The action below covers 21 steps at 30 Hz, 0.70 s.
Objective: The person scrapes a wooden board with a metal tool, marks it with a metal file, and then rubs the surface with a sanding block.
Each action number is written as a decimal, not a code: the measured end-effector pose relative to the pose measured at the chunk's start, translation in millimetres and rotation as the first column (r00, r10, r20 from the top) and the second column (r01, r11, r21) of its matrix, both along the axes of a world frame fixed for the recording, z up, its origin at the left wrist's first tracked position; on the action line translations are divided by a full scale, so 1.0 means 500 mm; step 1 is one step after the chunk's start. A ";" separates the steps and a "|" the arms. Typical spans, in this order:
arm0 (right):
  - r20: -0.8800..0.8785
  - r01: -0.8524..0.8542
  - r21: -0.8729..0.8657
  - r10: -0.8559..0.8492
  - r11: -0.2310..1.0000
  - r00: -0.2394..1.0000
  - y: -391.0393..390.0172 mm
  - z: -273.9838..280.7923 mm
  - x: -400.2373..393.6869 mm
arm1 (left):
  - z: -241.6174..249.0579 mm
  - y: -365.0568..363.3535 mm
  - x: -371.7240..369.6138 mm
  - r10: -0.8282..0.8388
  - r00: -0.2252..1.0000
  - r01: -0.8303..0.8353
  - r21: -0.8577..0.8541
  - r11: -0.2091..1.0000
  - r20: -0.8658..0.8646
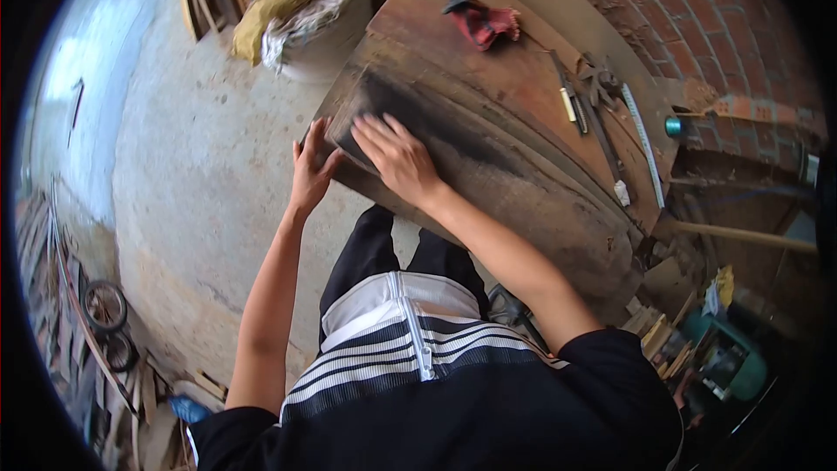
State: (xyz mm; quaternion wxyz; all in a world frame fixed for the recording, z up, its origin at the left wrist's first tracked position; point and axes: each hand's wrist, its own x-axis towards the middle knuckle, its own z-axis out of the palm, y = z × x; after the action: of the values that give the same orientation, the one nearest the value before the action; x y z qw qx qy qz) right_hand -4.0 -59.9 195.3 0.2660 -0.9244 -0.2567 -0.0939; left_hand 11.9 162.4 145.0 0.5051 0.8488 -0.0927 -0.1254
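A long dark wooden board [523, 201] lies across a worn workbench [410, 13], its near end blackened. My right hand [397, 155] lies flat on the dark surface near that end, fingers stretched out and holding nothing. At the board's left corner is my left hand [314, 161], its fingers apart and touching or very near the edge. Whether the left fingertips reach under the edge cannot be seen.
On the bench are a red and dark cloth [488, 24], a cutter-like tool [574, 109], a metal bar [602, 135] and a pale ruler [643, 144]. A stuffed sack [318, 39] stands beyond the left corner. Wood scraps and a green machine [728, 353] lie at lower right.
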 end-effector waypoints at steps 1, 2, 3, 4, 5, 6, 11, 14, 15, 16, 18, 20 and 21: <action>-0.023 -0.005 -0.008 0.005 1.000 1.000 -0.036 0.013 -0.045 | -0.006 0.002 0.001 0.008 1.000 -0.008 0.027 1.000 -0.003; -0.015 -0.001 -0.064 0.000 0.998 1.000 -0.073 0.025 -0.090 | -0.006 0.002 0.002 0.020 1.000 -0.020 0.054 0.998 -0.006; -0.066 0.002 -0.076 -0.007 0.997 0.998 -0.108 0.029 -0.136 | 0.000 0.001 0.001 0.013 1.000 -0.012 0.059 0.998 -0.023; -0.105 0.026 -0.086 -0.035 0.996 0.994 -0.130 0.039 -0.168 | 0.007 0.003 0.003 -0.002 1.000 0.003 0.052 0.999 -0.011; -0.103 0.029 -0.083 -0.037 0.996 0.994 -0.133 0.039 -0.174 | 0.014 0.004 0.005 -0.007 1.000 0.009 0.075 0.997 -0.027; -0.103 0.035 -0.083 -0.043 0.996 0.994 -0.140 0.043 -0.176 | 0.014 0.002 0.004 -0.016 0.999 0.020 0.097 0.995 -0.045; 0.067 0.165 -0.006 -0.165 0.986 0.984 -0.010 -0.022 -0.004 | 0.008 0.005 0.007 -0.026 0.998 0.032 0.120 0.992 -0.049; -0.018 0.166 0.093 -0.165 0.982 0.986 0.013 -0.035 0.077 | 0.013 0.008 0.010 -0.008 0.998 0.014 0.088 0.996 -0.069; -0.069 0.165 0.100 -0.158 0.981 0.985 0.004 -0.039 0.088 | 0.020 0.010 0.011 -0.037 0.998 0.043 0.106 0.993 -0.053; -0.079 0.201 0.081 -0.195 0.976 0.978 -0.018 -0.022 0.089 | 0.026 0.010 0.015 -0.064 0.997 0.068 0.121 0.990 -0.037; 0.030 0.304 0.089 -0.308 0.948 0.951 -0.077 -0.004 0.064 | 0.009 0.012 0.023 -0.071 0.994 0.071 -0.003 0.997 -0.080; 0.030 0.305 0.052 -0.307 0.951 0.951 -0.131 0.026 0.005 | 0.015 -0.003 0.016 -0.059 0.994 0.059 -0.001 0.998 -0.097; 0.022 0.293 0.019 -0.293 0.956 0.956 -0.155 0.043 -0.035 | 0.024 -0.013 0.012 -0.019 0.993 0.022 0.023 1.000 -0.120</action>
State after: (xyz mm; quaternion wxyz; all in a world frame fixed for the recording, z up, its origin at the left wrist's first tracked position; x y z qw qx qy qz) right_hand -21.2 -137.3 216.9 0.2532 -0.9489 -0.1195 -0.1454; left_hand 17.9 155.9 157.2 0.4983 0.8448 -0.0692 -0.1824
